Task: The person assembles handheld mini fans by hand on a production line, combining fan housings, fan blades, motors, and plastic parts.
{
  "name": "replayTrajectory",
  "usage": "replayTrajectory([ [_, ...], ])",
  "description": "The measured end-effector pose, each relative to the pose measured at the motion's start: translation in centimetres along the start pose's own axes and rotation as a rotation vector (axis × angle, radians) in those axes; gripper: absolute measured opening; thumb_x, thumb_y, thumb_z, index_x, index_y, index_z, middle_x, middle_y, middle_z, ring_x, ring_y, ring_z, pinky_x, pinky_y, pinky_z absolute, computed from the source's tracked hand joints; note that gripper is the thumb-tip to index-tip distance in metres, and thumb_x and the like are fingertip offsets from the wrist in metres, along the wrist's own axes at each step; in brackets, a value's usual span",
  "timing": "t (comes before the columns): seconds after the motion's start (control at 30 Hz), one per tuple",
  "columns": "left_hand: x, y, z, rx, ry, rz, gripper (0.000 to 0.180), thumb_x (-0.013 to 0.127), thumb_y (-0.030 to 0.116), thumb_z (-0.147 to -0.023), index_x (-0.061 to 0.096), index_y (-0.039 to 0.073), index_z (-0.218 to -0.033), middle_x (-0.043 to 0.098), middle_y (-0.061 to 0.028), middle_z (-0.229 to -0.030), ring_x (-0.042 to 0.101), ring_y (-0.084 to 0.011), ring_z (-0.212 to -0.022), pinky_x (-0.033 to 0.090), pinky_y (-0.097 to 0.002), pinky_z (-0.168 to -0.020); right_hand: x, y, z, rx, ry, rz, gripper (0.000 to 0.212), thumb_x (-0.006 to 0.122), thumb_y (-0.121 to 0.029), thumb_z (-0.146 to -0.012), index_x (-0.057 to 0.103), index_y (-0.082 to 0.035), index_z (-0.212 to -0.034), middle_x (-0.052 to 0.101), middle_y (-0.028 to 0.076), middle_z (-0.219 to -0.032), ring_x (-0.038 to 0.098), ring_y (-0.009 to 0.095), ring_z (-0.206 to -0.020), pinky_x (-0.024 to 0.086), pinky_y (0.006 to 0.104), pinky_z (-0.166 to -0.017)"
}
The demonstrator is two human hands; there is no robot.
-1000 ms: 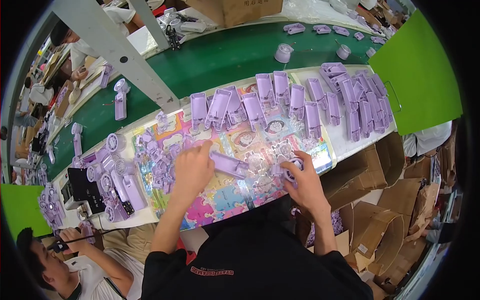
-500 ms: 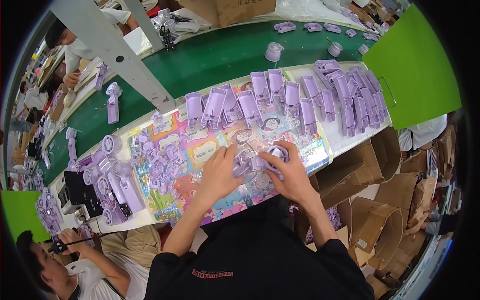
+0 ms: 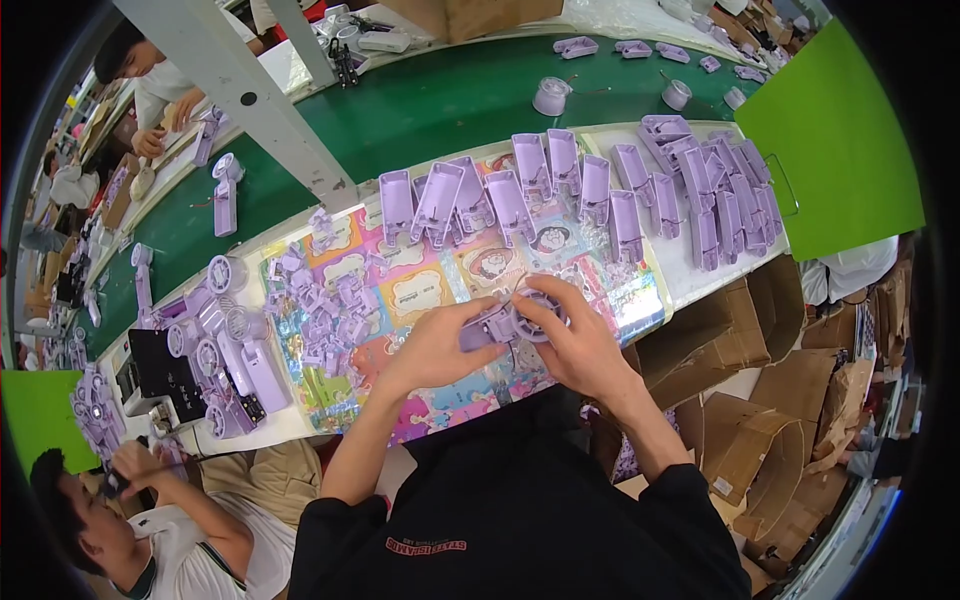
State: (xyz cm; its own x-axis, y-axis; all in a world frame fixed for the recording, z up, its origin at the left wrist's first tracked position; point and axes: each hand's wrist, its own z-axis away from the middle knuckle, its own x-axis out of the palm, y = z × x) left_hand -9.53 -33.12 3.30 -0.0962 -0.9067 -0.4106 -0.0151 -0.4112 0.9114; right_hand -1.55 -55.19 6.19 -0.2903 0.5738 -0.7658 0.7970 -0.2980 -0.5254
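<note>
My left hand is closed around a light-purple handle casing, mostly hidden by the fingers. My right hand grips a round purple fan housing with spokes, thumb and fingers at its rim. Casing and housing meet end to end between the hands; whether they are joined cannot be made out. Beneath them is a colourful cartoon-printed mat. Left of my left hand lies a heap of small purple plastic pieces. Beyond my hands stand open tray-like purple casings, some with thin wires.
More purple casings are stacked at the right, beside a green panel. A green conveyor belt carries scattered parts behind the table. Assembled fan bodies lie left. Cardboard boxes stand at lower right. A co-worker sits lower left.
The fan housing and my right hand have come closer to the casing in my left hand, the two parts now meeting. The lower-left co-worker's hand has risen. The view has shifted slightly.
</note>
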Motion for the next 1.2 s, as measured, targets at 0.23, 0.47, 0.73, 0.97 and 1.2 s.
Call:
replayTrajectory([
  [0.23,0.3,0.4,0.1,-0.136,0.069,0.245,0.047,0.079,0.01,-0.085,0.066,-0.001,-0.129,0.074,-0.0092,-0.098,0.063,-0.0078,-0.086,0.052,-0.027,-0.079,-0.7,-0.3,-1.3,-0.151,0.033,0.046,0.057,0.066,0.006,-0.071,0.062,-0.004,-0.127,0.058,0.018,-0.126,0.058,0.039,-0.121,0.053,0.0458,-0.097],
  [0.47,-2.8,1.8,-4.0,0.064,0.264,0.19,0.042,0.081,0.011,-0.083,0.069,-0.004,-0.121,0.075,-0.0081,-0.099,0.064,-0.0083,-0.088,0.052,-0.0259,-0.079,1.7,4.1,-1.0,0.093,0.466,-0.028,0.064,0.075,0.0,-0.081,0.046,0.001,-0.139,0.058,0.023,-0.126,0.062,0.038,-0.11,0.053,0.04,-0.092],
  [0.73,-14.1,-4.3,-22.1,-0.202,0.758,-0.055,0.039,0.08,0.026,-0.079,0.075,-0.001,-0.107,0.076,-0.0135,-0.095,0.07,-0.0192,-0.084,0.052,-0.0329,-0.075,3.2,8.0,0.7,0.335,0.256,-0.021,0.017,0.069,-0.002,-0.084,0.065,-0.003,-0.1,0.062,0.014,-0.085,0.065,0.031,-0.074,0.052,0.0409,-0.065],
  [0.97,-18.6,-13.8,-27.9,-0.532,0.926,-0.248,0.032,0.077,0.03,-0.077,0.078,0.005,-0.097,0.075,-0.0183,-0.102,0.071,-0.0342,-0.098,0.054,-0.0425,-0.088,3.6,8.3,0.7,0.289,0.293,0.074,0.013,0.069,-0.002,-0.081,0.065,-0.003,-0.093,0.062,0.014,-0.083,0.063,0.034,-0.074,0.051,0.0422,-0.065],
  [1.2,-15.5,-8.3,-31.0,-0.098,1.375,-0.865,0.043,0.073,0.017,-0.078,0.063,0.008,-0.118,0.062,-0.0169,-0.113,0.058,-0.0351,-0.107,0.043,-0.0468,-0.101,2.9,8.5,0.0,0.343,0.257,0.094,0.014,0.069,-0.003,-0.08,0.064,-0.004,-0.093,0.062,0.013,-0.082,0.063,0.034,-0.074,0.051,0.0429,-0.067],
])
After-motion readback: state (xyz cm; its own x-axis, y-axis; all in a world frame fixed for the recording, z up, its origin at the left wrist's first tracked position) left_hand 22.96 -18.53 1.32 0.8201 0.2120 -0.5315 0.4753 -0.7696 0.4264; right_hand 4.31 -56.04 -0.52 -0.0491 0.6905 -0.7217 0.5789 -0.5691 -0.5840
